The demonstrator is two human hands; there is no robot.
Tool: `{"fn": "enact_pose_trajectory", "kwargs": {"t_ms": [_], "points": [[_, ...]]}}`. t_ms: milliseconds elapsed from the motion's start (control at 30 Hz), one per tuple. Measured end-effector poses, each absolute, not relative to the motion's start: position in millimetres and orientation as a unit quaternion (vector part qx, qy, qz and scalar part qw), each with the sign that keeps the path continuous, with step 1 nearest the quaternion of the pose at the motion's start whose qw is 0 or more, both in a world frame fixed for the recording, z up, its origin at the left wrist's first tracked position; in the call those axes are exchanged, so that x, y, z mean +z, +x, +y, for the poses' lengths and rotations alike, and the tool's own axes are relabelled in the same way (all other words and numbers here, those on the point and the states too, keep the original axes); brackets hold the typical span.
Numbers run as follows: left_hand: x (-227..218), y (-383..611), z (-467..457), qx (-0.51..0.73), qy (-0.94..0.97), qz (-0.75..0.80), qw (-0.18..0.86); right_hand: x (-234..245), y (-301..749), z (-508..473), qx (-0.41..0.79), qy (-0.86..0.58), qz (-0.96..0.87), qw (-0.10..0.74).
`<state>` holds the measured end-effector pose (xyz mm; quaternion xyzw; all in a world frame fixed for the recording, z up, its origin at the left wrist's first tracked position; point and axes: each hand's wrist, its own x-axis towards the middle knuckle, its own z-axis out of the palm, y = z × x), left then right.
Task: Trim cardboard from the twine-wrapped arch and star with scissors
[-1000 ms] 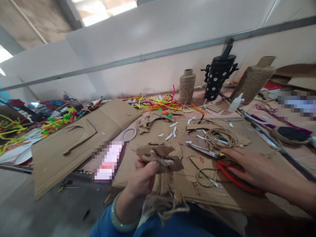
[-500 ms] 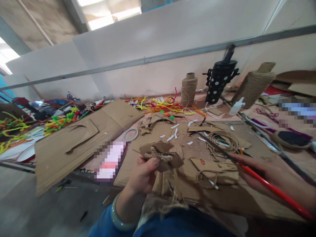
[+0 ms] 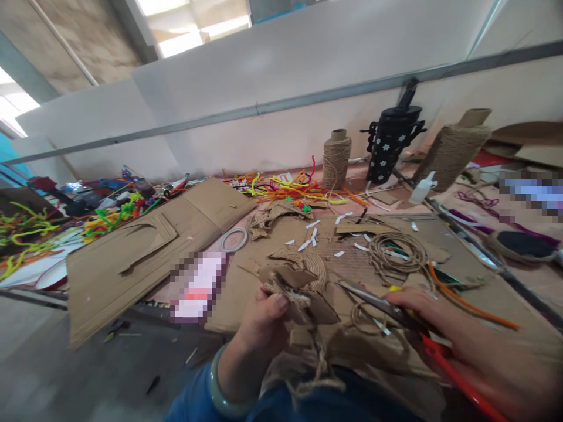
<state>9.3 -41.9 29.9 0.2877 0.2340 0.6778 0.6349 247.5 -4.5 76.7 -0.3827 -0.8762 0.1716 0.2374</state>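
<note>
My left hand (image 3: 266, 313) is closed on a piece of cardboard (image 3: 319, 308) with brown twine (image 3: 288, 290) over it, the thumb pressing on top. A length of twine hangs from the piece toward my lap. To the right, my right hand (image 3: 466, 334) is closed around a pair of scissors (image 3: 396, 313) with red on the handle. Their blades point left toward the cardboard piece, apart from it. Behind the left hand lies a flat coil of twine (image 3: 319, 269). A loose coil of cord (image 3: 396, 255) lies beyond the scissors.
Large cardboard sheets (image 3: 149, 252) lie at the left. A tape roll (image 3: 234, 240) and white paper scraps (image 3: 313, 237) are on the work surface. Twine spools (image 3: 337, 161), a black flowered container (image 3: 391, 146) and a small white bottle (image 3: 423, 189) stand at the back. An orange strip (image 3: 475, 310) lies at the right.
My right hand has moved nearer with the scissors, which uncovers the orange strip. My left hand has lowered slightly to the right and tilted the cardboard piece.
</note>
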Motion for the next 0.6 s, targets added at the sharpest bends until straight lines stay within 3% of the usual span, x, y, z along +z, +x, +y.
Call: {"fn": "enact_pose_trajectory", "kwargs": {"t_ms": [167,600], "points": [[35.0,12.3,-43.4,0.664,0.313,0.227,0.64,73.8,249.0,-2.6,0.238,-0.339,-0.888,0.198],[31.2,15.2,-39.4,0.639,0.345,0.258,0.637,71.9,252.2,5.2,0.231,-0.31,-0.913,0.131]]}}
